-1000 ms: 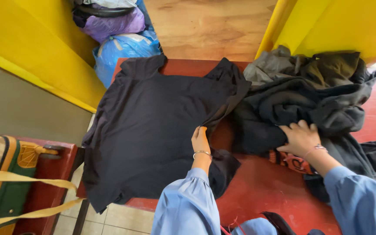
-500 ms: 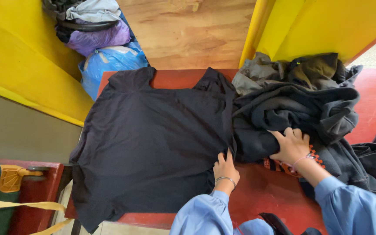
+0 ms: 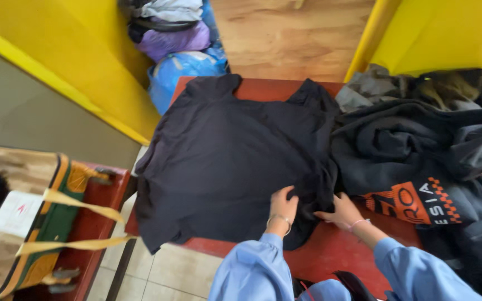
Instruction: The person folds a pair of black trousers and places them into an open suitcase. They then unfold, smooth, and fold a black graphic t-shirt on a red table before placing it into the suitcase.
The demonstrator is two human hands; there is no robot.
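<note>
A black T-shirt (image 3: 224, 156) lies spread flat on a red table (image 3: 336, 251), its left side hanging over the table's edge. My left hand (image 3: 283, 205) pinches the shirt's near right hem. Beside it, my right hand (image 3: 341, 212) touches the same bunched hem where it meets a pile of dark clothes (image 3: 419, 145). Both arms wear light blue sleeves, and each wrist has a thin bracelet.
The clothes pile holds a dark garment with an orange print (image 3: 405, 202). Blue and purple bags (image 3: 182, 44) sit behind the table by a yellow wall (image 3: 85, 61). At the left, a striped open bag (image 3: 40, 223) rests on a red bench. Tiled floor lies below.
My right hand left the clothes pile and came to the shirt's hem. My left hand shifted right and closed on the hem. The view moved, showing the bag at left.
</note>
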